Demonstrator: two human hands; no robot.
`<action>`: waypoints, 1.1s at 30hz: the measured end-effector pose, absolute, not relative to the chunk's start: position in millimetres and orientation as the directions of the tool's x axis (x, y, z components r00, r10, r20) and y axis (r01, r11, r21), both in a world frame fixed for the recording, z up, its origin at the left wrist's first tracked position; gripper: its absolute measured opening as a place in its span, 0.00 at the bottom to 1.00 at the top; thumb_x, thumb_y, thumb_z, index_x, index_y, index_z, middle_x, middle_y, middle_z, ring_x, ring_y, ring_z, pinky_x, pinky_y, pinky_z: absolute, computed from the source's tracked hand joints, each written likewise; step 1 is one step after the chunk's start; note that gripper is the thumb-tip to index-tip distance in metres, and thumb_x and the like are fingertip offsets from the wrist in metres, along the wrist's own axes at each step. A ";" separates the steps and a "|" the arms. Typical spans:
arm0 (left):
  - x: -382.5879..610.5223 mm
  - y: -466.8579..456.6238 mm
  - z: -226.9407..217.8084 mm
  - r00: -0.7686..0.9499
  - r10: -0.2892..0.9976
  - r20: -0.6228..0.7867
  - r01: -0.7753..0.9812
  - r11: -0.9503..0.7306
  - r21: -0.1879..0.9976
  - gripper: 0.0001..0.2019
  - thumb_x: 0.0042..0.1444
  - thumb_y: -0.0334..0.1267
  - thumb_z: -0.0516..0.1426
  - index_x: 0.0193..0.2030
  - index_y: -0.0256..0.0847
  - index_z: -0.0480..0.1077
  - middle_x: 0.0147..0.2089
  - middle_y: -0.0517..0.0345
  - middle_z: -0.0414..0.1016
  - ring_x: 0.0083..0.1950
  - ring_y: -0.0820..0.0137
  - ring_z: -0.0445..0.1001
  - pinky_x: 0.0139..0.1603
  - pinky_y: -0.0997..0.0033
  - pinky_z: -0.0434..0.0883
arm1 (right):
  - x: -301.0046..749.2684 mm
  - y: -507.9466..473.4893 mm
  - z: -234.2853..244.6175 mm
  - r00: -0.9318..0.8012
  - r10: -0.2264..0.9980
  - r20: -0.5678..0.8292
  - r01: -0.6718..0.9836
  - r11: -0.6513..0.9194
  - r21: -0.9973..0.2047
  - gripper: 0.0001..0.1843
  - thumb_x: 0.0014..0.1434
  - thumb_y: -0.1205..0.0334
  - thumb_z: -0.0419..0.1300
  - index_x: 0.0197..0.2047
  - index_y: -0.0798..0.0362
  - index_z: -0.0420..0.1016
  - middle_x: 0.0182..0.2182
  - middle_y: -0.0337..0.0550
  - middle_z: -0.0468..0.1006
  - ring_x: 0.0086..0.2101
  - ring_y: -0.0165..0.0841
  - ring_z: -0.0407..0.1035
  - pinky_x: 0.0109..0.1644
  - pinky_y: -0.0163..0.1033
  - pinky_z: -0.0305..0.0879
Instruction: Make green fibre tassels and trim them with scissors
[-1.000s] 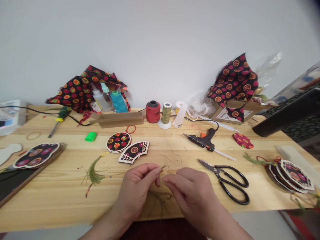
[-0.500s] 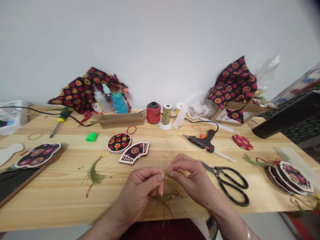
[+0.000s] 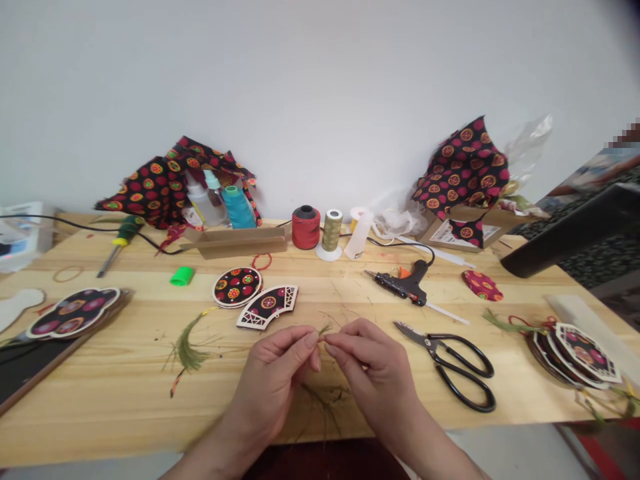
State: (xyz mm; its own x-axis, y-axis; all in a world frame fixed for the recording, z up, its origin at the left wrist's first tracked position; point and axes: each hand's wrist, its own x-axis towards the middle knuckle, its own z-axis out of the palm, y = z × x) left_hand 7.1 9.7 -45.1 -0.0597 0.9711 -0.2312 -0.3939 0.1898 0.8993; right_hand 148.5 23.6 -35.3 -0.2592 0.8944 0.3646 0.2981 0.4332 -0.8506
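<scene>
Near the table's front, my left hand (image 3: 280, 363) pinches a small bunch of olive-green thread (image 3: 325, 329) between thumb and forefinger. The fingertips of my right hand (image 3: 373, 367) are closed at the same spot, pinching the thread from the other side. Loose green strands (image 3: 325, 407) show on the wood under my hands. Black-handled scissors (image 3: 450, 363) lie right of my right hand. Left of my hands lie a fan-shaped patterned piece (image 3: 268, 305), a round patterned piece (image 3: 237, 287) and a green tassel (image 3: 191, 347).
A glue gun (image 3: 407, 283) lies behind the scissors. Spools of red thread (image 3: 306, 228) and olive thread (image 3: 332, 233) stand at the back. Stacked patterned pieces (image 3: 585, 353) sit at the right. A screwdriver (image 3: 120, 245) and a green cap (image 3: 181, 276) lie at the left.
My right fingers have lowered and straightened beside the left fingertips. Thread ends now stick up above the pinch. My view has shifted slightly.
</scene>
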 end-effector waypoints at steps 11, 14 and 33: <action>7.4 8.0 -45.9 0.002 0.970 -0.245 -0.400 0.225 0.888 0.12 0.51 0.38 0.61 0.20 0.38 0.73 0.18 0.64 0.66 0.23 0.76 0.59 0.25 0.77 0.57 | 151.9 26.8 -33.2 -0.292 0.859 0.420 0.384 0.508 -0.771 0.12 0.59 0.73 0.54 0.35 0.52 0.77 0.29 0.42 0.73 0.30 0.30 0.68 0.32 0.33 0.65; 7.3 7.1 -45.7 0.047 0.963 -0.263 -0.421 0.258 0.869 0.11 0.50 0.39 0.62 0.20 0.38 0.74 0.17 0.64 0.66 0.21 0.77 0.58 0.24 0.77 0.55 | 153.5 29.6 -33.3 -0.326 0.840 0.433 0.446 0.541 -0.713 0.13 0.59 0.73 0.52 0.33 0.52 0.77 0.28 0.43 0.71 0.29 0.30 0.67 0.31 0.33 0.63; 3.3 6.0 -49.1 0.268 0.899 -0.347 -0.429 0.434 0.792 0.09 0.48 0.39 0.63 0.22 0.36 0.75 0.14 0.63 0.66 0.18 0.79 0.55 0.21 0.75 0.48 | 158.8 49.7 -34.3 -0.324 0.877 0.355 0.317 0.454 -0.833 0.09 0.52 0.76 0.60 0.32 0.53 0.77 0.25 0.37 0.75 0.26 0.26 0.69 0.30 0.30 0.65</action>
